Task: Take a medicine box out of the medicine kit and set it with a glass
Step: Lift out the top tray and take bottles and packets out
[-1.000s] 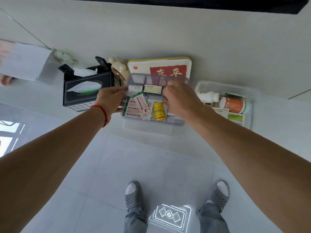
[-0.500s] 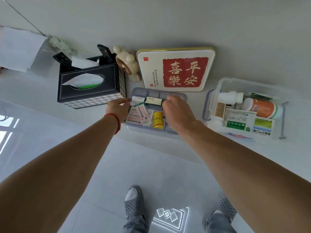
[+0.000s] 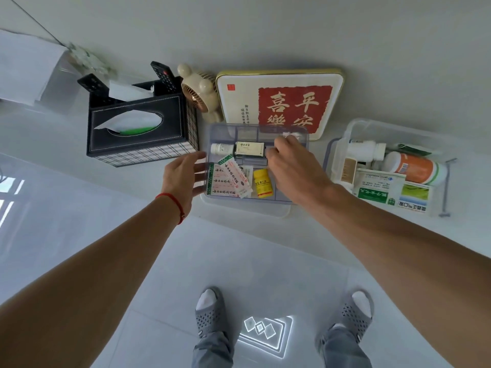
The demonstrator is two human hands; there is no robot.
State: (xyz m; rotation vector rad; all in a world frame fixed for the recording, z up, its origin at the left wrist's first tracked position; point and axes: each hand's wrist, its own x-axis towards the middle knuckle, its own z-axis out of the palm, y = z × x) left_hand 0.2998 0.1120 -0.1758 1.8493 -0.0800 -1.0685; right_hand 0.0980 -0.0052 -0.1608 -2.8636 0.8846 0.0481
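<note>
Both hands at the clear divided tray, centre frame.

Near: grey slippers (image 3: 210,312) at the bottom edge. Left hand (image 3: 183,176) with fingers straight and loose against the tray (image 3: 281,199) left wall. Right hand (image 3: 295,166) over the tray's right part, fingers curled; cannot tell if it holds anything. Tray holds plasters (image 3: 228,179), yellow bottle (image 3: 262,183), small white bottle (image 3: 221,149). Medicine kit (image 3: 345,144) right of frame, medicine box (image 3: 380,187) inside. Far: tissue box (image 3: 138,131) upper left, red-print plaque (image 3: 279,99) upper centre.
</note>
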